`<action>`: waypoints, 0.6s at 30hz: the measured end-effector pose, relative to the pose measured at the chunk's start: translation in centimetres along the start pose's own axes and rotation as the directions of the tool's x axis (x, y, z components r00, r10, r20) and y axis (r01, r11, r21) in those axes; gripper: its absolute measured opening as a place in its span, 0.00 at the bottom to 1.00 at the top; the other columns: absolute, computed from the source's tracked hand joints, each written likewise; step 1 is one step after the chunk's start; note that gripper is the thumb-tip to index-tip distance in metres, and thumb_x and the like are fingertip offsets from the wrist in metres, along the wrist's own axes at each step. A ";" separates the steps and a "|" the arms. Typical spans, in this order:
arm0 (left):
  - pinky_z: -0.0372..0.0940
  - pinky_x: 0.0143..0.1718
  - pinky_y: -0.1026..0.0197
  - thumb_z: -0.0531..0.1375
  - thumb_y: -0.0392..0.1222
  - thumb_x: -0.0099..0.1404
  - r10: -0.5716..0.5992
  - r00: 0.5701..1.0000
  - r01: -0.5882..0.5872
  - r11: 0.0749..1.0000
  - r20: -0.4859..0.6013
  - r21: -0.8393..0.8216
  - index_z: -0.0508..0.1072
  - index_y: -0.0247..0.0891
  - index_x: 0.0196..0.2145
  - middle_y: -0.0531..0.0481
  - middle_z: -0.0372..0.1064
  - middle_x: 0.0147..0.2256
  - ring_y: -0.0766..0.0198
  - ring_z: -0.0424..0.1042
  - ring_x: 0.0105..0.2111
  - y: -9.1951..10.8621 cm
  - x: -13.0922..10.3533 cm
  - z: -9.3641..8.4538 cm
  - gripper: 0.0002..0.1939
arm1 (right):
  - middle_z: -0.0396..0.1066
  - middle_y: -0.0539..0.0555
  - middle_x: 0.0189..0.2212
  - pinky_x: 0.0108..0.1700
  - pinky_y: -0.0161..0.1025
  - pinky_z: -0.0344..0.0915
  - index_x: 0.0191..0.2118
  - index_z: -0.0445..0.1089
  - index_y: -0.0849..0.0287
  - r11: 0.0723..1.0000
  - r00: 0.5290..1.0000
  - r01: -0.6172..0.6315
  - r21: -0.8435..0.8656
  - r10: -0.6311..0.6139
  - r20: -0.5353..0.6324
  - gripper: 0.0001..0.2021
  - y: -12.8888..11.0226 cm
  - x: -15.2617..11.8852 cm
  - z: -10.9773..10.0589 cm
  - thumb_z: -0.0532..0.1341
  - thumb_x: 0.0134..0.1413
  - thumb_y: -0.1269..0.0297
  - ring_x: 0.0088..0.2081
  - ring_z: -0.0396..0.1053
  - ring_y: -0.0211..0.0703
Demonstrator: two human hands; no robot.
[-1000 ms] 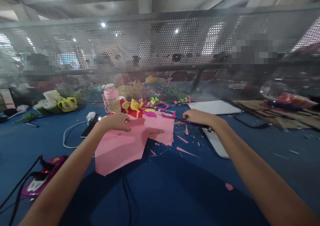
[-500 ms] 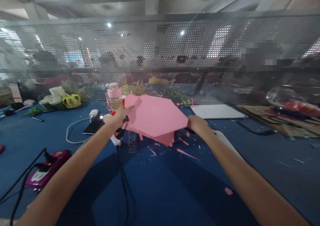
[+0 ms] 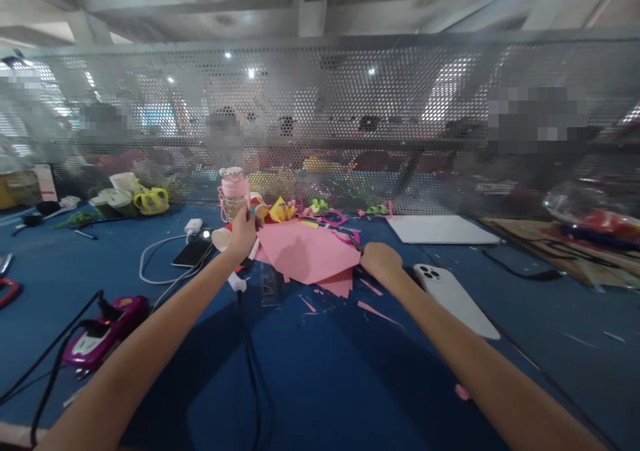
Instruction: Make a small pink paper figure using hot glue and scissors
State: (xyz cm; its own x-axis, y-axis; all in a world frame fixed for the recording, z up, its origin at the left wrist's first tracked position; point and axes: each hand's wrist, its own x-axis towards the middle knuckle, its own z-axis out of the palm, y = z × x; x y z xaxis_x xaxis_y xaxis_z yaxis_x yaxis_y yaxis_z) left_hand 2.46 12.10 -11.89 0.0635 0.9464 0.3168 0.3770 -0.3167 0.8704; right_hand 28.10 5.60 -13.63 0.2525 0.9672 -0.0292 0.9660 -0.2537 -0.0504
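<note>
A pink paper sheet (image 3: 310,254) lies low over more pink paper in the middle of the blue desk. My left hand (image 3: 244,232) is closed at its upper left corner, fingertips pinched, beside the pink-lidded bottle (image 3: 235,188). At the right corner of the sheet my right hand (image 3: 383,259) is curled into a fist; its fingertips are hidden. A small dark piece shows between that fist and a purple loop-shaped thing (image 3: 345,238) on the paper. Behind the sheet lies a yellow folded paper piece (image 3: 281,210).
Pink paper scraps (image 3: 377,312) litter the desk in front. A white phone (image 3: 457,301) lies by my right forearm, a white board (image 3: 443,229) behind it. On the left are a black phone (image 3: 191,254), a purple power strip (image 3: 105,334) and cables. A perforated screen (image 3: 320,124) stands behind.
The pink sheet has come down and tilted flatter, uncovering yellow, green and purple pieces behind it. My right hand has lowered and moved slightly left, and the white phone shows more.
</note>
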 end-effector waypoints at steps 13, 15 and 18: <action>0.67 0.23 0.69 0.55 0.30 0.59 -0.295 0.841 0.537 0.562 0.454 -0.629 0.63 0.33 0.28 0.48 0.72 0.26 0.69 0.72 0.22 2.0 -8.9 2.8 0.03 | 0.71 0.72 0.38 0.36 0.39 0.62 0.36 0.72 0.69 0.989 0.987 0.151 -0.002 -0.151 -0.057 0.19 0.0 -0.9 -2.8 0.52 0.53 0.58 0.41 0.70 0.55; 0.67 0.23 0.69 0.58 0.31 0.57 -0.279 0.806 0.586 0.507 0.522 -0.633 0.63 0.33 0.28 0.48 0.73 0.25 0.67 0.73 0.22 1.3 -10.0 2.9 0.05 | 0.72 0.69 0.35 0.32 0.38 0.63 0.37 0.70 0.68 0.971 0.977 0.198 0.135 -0.184 -0.106 0.21 -1.3 -2.0 -3.5 0.49 0.55 0.54 0.36 0.71 0.51; 0.68 0.23 0.68 0.61 0.34 0.55 -0.223 0.739 0.647 0.496 0.636 -0.579 0.62 0.34 0.29 0.47 0.73 0.25 0.65 0.74 0.22 0.7 -11.2 3.2 0.08 | 0.70 0.54 0.19 0.19 0.32 0.58 0.36 0.68 0.64 0.650 0.957 0.228 0.725 -0.287 -0.044 0.19 -3.7 -3.5 -3.4 0.53 0.51 0.51 0.17 0.65 0.36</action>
State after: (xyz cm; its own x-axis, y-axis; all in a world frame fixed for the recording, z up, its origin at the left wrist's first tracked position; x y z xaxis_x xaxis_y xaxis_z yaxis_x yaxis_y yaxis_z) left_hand 4.97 1.50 -16.06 0.5502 0.8109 -0.1992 -0.3071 0.4183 0.8548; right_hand 23.87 3.20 -9.94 -0.0332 0.9990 0.0304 0.6449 0.0446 -0.7630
